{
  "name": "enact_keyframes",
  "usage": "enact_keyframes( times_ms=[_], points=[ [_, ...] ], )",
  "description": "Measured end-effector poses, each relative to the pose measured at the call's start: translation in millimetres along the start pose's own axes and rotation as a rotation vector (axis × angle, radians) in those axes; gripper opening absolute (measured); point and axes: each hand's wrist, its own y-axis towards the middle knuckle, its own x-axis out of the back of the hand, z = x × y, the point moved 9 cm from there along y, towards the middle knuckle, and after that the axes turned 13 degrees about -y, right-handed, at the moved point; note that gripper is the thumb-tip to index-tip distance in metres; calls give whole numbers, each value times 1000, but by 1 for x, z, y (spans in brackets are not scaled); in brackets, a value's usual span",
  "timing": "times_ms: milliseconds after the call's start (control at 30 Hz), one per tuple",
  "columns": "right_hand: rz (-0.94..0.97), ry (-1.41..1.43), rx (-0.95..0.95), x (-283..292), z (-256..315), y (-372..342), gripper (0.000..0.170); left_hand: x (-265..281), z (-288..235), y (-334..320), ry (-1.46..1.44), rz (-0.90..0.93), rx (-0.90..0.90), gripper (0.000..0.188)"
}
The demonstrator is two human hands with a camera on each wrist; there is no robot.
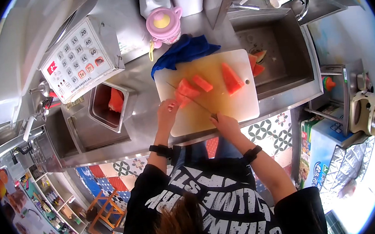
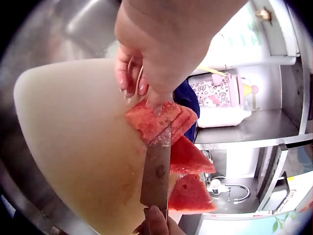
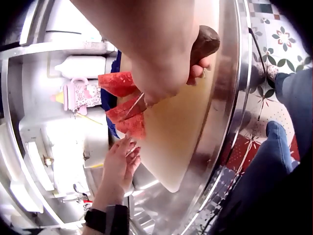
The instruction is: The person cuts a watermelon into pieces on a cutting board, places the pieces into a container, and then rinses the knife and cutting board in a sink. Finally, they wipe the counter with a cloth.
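Observation:
On the white cutting board (image 1: 236, 108) my right hand (image 1: 227, 127) grips the handle of a long knife (image 1: 199, 105). In the left wrist view the blade (image 2: 156, 171) lies against a watermelon piece (image 2: 151, 122), which my left hand (image 2: 156, 58) touches with its thumb, the other fingers bent beside it. The head view has my left hand (image 1: 168, 112) at the lower left of that piece (image 1: 186, 90). A small strip (image 1: 203, 83) and a larger wedge (image 1: 232, 78) lie to the right. In the right wrist view my right hand (image 3: 164, 73) covers part of the knife handle (image 3: 205, 44).
A blue cloth (image 1: 186, 52) and a pink cup (image 1: 164, 25) stand behind the board. To the left is a metal container (image 1: 106, 107) with watermelon inside, beside a button panel (image 1: 77, 59). More watermelon pieces (image 1: 258, 61) lie by the sink (image 1: 276, 64) at right.

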Motion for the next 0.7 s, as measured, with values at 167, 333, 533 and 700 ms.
enact_keyframes(
  times_ms=[167, 333, 533, 700],
  points=[
    [32, 26, 13, 10, 9, -14, 41, 4, 0, -4, -7, 6, -11, 17],
    [-31, 68, 67, 14, 21, -22, 40, 2, 4, -6, 13, 3, -16, 17],
    [15, -5, 41, 7, 25, -15, 41, 5, 7, -9, 40, -35, -10, 18],
    [125, 25, -21, -13, 17, -5, 45, 5, 9, -8, 81, -45, 34, 19]
  ],
)
